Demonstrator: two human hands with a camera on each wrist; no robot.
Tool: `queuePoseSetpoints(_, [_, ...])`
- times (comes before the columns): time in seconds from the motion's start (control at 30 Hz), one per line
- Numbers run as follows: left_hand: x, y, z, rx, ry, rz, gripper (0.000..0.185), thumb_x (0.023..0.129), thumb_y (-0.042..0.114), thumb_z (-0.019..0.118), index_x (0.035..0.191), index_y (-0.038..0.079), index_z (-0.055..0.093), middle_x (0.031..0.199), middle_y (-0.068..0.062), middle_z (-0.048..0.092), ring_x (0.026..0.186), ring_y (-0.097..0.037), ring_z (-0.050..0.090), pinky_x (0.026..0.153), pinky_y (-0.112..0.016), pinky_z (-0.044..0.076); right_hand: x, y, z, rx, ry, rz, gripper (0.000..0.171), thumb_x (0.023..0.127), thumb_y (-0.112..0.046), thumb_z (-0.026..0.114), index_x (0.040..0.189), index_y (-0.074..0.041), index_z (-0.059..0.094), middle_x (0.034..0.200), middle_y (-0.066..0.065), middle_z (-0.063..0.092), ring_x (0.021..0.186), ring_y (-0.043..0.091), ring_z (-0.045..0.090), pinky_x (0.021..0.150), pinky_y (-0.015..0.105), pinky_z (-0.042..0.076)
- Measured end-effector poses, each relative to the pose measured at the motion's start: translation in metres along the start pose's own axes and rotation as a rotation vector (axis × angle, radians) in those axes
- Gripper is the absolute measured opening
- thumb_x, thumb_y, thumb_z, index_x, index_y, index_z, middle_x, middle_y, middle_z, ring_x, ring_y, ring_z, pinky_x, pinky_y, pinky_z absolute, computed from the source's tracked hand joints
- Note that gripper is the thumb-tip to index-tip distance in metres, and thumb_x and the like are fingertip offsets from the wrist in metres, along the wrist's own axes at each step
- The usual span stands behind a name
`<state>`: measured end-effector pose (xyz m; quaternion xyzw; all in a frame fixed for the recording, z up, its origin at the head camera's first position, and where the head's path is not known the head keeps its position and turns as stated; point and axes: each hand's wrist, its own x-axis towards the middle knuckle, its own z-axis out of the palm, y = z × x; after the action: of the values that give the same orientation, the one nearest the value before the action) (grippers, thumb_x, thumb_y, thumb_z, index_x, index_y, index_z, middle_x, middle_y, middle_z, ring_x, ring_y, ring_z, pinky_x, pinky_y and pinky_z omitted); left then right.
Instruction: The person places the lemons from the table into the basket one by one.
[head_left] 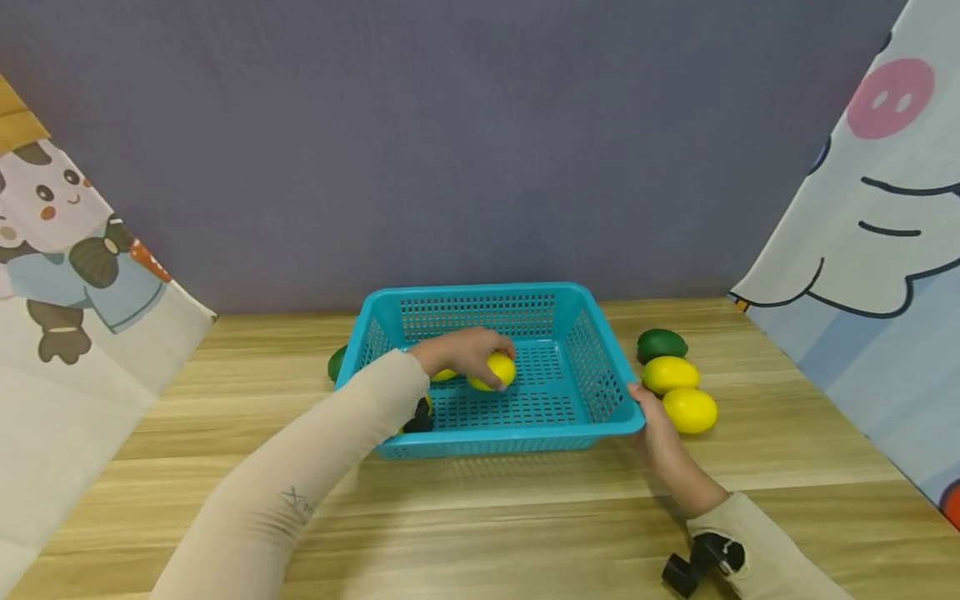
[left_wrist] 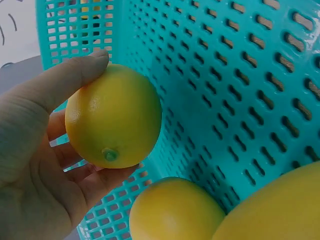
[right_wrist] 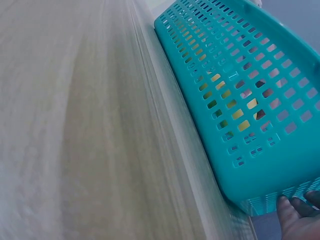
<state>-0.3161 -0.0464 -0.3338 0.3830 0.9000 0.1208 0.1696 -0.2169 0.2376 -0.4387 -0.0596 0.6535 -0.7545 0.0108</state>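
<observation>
I had the left hand (head_left: 467,352) half-curled round a lemon (head_left: 502,367) inside the basket (head_left: 495,434), right hand (head_left: 662,433) gripping its near-right corner, probably just for steadiness.

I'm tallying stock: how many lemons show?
5: one lemon in the left hand, a second lemon and third lemon in the basket, a fourth lemon and fifth lemon right of it on the table. The left sleeve may hide more.

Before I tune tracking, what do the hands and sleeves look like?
Both the left hand and right hand are ungloved. The left sleeve is pale beige with a small dark marking; the right sleeve is similarly beige, with a black wrist camera, partly cylindrical, near its end. A black unit partly shows beside the left sleeve.
</observation>
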Motion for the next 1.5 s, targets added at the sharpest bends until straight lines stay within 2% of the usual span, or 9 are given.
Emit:
queuePoseSetpoints(0.13, [0.001, 0.000, 0.003, 0.016, -0.029, -0.012, 0.052, 0.083, 0.027, 0.073, 0.128, 0.008, 0.055, 0.118, -0.004, 0.058, 0.095, -0.017, 0.051, 0.082, -0.031, 0.045, 0.000, -0.001, 0.001, -0.025, 0.016, 0.018, 0.041, 0.104, -0.030, 0.022, 0.139, -0.008, 0.029, 0.120, -0.010, 0.047, 0.105, -0.002, 0.050, 0.086, 0.018, 0.045])
queuePoseSetpoints(0.27, [0.001, 0.001, 0.005, 0.027, -0.057, -0.022, 0.051, 0.083, 0.027, 0.073, 0.127, 0.009, 0.055, 0.113, -0.004, 0.058, 0.093, -0.016, 0.051, 0.080, -0.030, 0.046, 0.000, -0.002, 0.001, 0.016, 0.021, 0.047, 0.045, 0.104, -0.029, 0.025, 0.141, -0.004, 0.024, 0.122, -0.008, 0.046, 0.105, 0.000, 0.050, 0.085, 0.018, 0.045])
queuePoseSetpoints(0.6, [0.000, 0.001, 0.006, 0.032, -0.071, -0.019, 0.050, 0.083, 0.026, 0.074, 0.126, 0.010, 0.056, 0.113, -0.004, 0.057, 0.095, -0.017, 0.050, 0.082, -0.032, 0.046, -0.002, -0.009, 0.005, -0.018, 0.037, 0.061, 0.045, 0.104, -0.029, 0.025, 0.140, -0.003, 0.024, 0.116, -0.014, 0.049, 0.101, -0.003, 0.051, 0.083, 0.017, 0.047])
queuePoseSetpoints(1.03, [-0.001, 0.001, 0.006, 0.024, -0.089, -0.042, 0.052, 0.083, 0.024, 0.073, 0.130, 0.011, 0.054, 0.117, -0.005, 0.055, 0.098, -0.018, 0.050, 0.082, -0.034, 0.046, -0.002, -0.010, 0.005, 0.005, 0.016, 0.058, 0.046, 0.104, -0.029, 0.024, 0.142, -0.003, 0.021, 0.120, -0.011, 0.046, 0.104, -0.002, 0.050, 0.084, 0.018, 0.046])
queuePoseSetpoints(1.2, [-0.002, 0.000, 0.006, 0.016, -0.111, -0.071, 0.056, 0.082, 0.026, 0.074, 0.133, 0.014, 0.052, 0.120, -0.004, 0.054, 0.100, -0.018, 0.049, 0.083, -0.034, 0.046, -0.004, -0.008, 0.005, 0.019, 0.002, 0.035, 0.039, 0.104, -0.028, 0.024, 0.136, -0.007, 0.028, 0.118, -0.011, 0.049, 0.103, -0.001, 0.051, 0.084, 0.018, 0.047])
queuePoseSetpoints(1.37, [-0.002, 0.000, 0.004, 0.001, -0.115, -0.074, 0.056, 0.081, 0.025, 0.075, 0.132, 0.015, 0.053, 0.125, -0.005, 0.053, 0.105, -0.019, 0.050, 0.085, -0.036, 0.046, -0.005, -0.009, 0.006, 0.034, 0.003, 0.019, 0.027, 0.104, -0.027, 0.024, 0.124, -0.017, 0.039, 0.112, -0.012, 0.053, 0.099, -0.001, 0.053, 0.083, 0.018, 0.047])
queuePoseSetpoints(1.43, [-0.003, 0.000, 0.003, -0.019, -0.119, -0.080, 0.056, 0.082, 0.024, 0.074, 0.133, 0.015, 0.052, 0.129, -0.006, 0.052, 0.111, -0.020, 0.050, 0.088, -0.037, 0.046, -0.006, -0.011, 0.007, 0.041, -0.003, 0.009, 0.025, 0.104, -0.027, 0.026, 0.121, -0.019, 0.041, 0.111, -0.012, 0.054, 0.099, -0.001, 0.054, 0.082, 0.018, 0.048])
queuePoseSetpoints(1.5, [-0.003, 0.000, 0.001, -0.031, -0.117, -0.081, 0.056, 0.082, 0.025, 0.074, 0.133, 0.016, 0.052, 0.133, -0.007, 0.050, 0.117, -0.022, 0.048, 0.091, -0.038, 0.045, -0.008, -0.014, 0.008, 0.028, -0.015, -0.006, 0.028, 0.102, -0.034, 0.033, 0.123, -0.017, 0.040, 0.110, -0.013, 0.054, 0.098, -0.001, 0.054, 0.082, 0.019, 0.048])
